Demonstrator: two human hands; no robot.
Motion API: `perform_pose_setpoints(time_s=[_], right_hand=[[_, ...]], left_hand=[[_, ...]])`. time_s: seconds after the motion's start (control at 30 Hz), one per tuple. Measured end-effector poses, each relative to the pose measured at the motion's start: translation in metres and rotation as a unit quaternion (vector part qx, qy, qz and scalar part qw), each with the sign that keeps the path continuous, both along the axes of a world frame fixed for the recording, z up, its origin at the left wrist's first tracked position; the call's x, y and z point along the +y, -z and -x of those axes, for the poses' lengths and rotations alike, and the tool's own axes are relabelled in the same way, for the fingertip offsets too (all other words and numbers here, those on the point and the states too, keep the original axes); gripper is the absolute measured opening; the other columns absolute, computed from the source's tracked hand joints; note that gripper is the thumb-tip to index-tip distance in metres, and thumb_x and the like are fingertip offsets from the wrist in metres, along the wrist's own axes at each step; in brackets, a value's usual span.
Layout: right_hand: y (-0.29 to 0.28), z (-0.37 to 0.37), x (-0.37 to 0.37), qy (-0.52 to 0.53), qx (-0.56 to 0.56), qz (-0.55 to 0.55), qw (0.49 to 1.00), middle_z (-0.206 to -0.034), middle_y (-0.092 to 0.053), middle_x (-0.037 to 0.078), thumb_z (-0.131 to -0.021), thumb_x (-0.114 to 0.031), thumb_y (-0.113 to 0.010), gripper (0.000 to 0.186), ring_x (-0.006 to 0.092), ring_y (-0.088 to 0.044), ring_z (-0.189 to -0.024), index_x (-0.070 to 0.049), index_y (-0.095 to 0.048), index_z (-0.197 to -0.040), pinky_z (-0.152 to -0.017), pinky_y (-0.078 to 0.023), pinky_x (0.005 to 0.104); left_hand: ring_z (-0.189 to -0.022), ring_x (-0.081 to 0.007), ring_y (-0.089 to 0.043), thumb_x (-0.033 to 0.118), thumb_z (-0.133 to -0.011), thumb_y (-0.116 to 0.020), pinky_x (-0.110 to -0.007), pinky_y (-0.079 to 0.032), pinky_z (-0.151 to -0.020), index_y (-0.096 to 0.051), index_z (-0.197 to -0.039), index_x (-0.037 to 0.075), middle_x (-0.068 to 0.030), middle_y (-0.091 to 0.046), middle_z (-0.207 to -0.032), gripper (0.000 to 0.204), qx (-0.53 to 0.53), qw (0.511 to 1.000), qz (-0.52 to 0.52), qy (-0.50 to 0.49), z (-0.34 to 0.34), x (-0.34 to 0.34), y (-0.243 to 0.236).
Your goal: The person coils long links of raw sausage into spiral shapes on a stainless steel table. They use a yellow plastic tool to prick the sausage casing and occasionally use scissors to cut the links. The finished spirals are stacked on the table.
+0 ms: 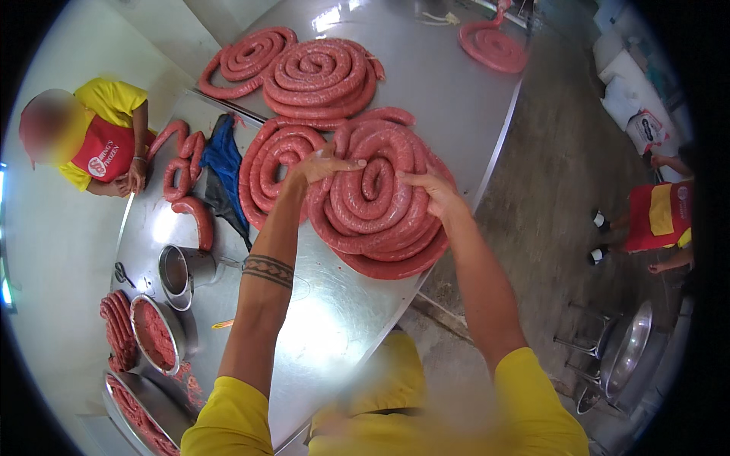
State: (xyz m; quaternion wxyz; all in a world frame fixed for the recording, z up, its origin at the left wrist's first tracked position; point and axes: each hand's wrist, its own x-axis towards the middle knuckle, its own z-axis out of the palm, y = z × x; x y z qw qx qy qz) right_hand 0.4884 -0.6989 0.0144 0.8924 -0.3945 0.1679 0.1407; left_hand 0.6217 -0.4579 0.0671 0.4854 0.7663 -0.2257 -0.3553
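A large stacked coil of raw pink sausage lies in front of me, near the right edge of the steel table. My left hand holds its left side, thumb stretched across the top toward the middle. From the right, my right hand grips the opposite side, a digit pointing inward over the coil. The other fingers of both hands are partly hidden against the sausage. Touching on the left is a smaller sausage coil. Farther back sit another stacked coil and a loose coil.
A co-worker stands at the left edge beside loose sausage. Nearby are blue-black cloth, a metal pitcher, scissors and bowls of ground meat. Another coil lies far right; a second person stands beyond the table.
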Motion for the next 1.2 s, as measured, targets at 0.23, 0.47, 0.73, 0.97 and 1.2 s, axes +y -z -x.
perform_pose_setpoints(time_s=[0.23, 0.47, 0.73, 0.97, 1.2], right_hand=[[-0.044, 0.014, 0.034, 0.033, -0.039, 0.056, 0.997, -0.132, -0.059, 0.007, -0.075, 0.005, -0.079, 0.072, 0.0198, -0.057, -0.124, -0.007, -0.051, -0.14, -0.107, -0.048, 0.0361], [-0.125, 0.064, 0.092, -0.055, -0.125, 0.131, 0.982, -0.127, -0.058, 0.006, -0.068, 0.008, -0.082, 0.08, 0.0191, -0.056, -0.123, -0.006, -0.049, -0.139, -0.104, -0.048, 0.0342], [-0.122, 0.144, 0.249, -0.197, -0.21, 0.108, 0.951, -0.125, -0.058, 0.008, -0.063, -0.003, -0.088, 0.082, 0.02, -0.059, -0.116, -0.004, -0.049, -0.136, -0.101, -0.049, 0.0344], [-0.071, 0.159, 0.3, -0.249, -0.201, 0.127, 0.939, -0.12, -0.058, 0.011, -0.062, -0.002, -0.084, 0.078, 0.0197, -0.059, -0.113, -0.002, -0.048, -0.132, -0.098, -0.05, 0.0319], [-0.055, 0.167, 0.285, -0.243, -0.159, 0.093, 0.952, -0.12, -0.058, 0.01, -0.062, 0.002, -0.081, 0.081, 0.02, -0.059, -0.113, -0.004, -0.046, -0.136, -0.099, -0.05, 0.0329]], left_hand=[[-0.128, -0.0257, -0.055, 0.03, -0.083, -0.083, -0.036, -0.047, -0.107, -0.043, -0.145, -0.004, -0.0171, -0.053, -0.141, 0.082, 0.142, 0.981, 0.127, -0.03, 0.046, 0.015, 0.0], [-0.119, -0.0228, -0.062, 0.014, -0.081, -0.084, -0.037, -0.055, -0.097, -0.05, -0.142, 0.001, -0.0139, -0.061, -0.134, 0.071, 0.199, 0.916, 0.319, -0.136, 0.154, 0.094, -0.043], [-0.115, -0.0234, -0.063, 0.013, -0.074, -0.087, -0.038, -0.051, -0.102, -0.051, -0.137, -0.002, -0.0146, -0.063, -0.128, 0.074, 0.17, 0.872, 0.198, -0.414, 0.328, 0.231, -0.102], [-0.115, -0.0228, -0.062, 0.011, -0.072, -0.084, -0.036, -0.051, -0.1, -0.053, -0.135, -0.003, -0.0131, -0.063, -0.126, 0.071, 0.131, 0.855, 0.156, -0.477, 0.367, 0.264, -0.07], [-0.11, -0.0219, -0.061, 0.02, -0.071, -0.084, -0.035, -0.05, -0.098, -0.055, -0.13, -0.004, -0.0125, -0.062, -0.12, 0.07, 0.116, 0.878, 0.165, -0.433, 0.356, 0.265, -0.066]])
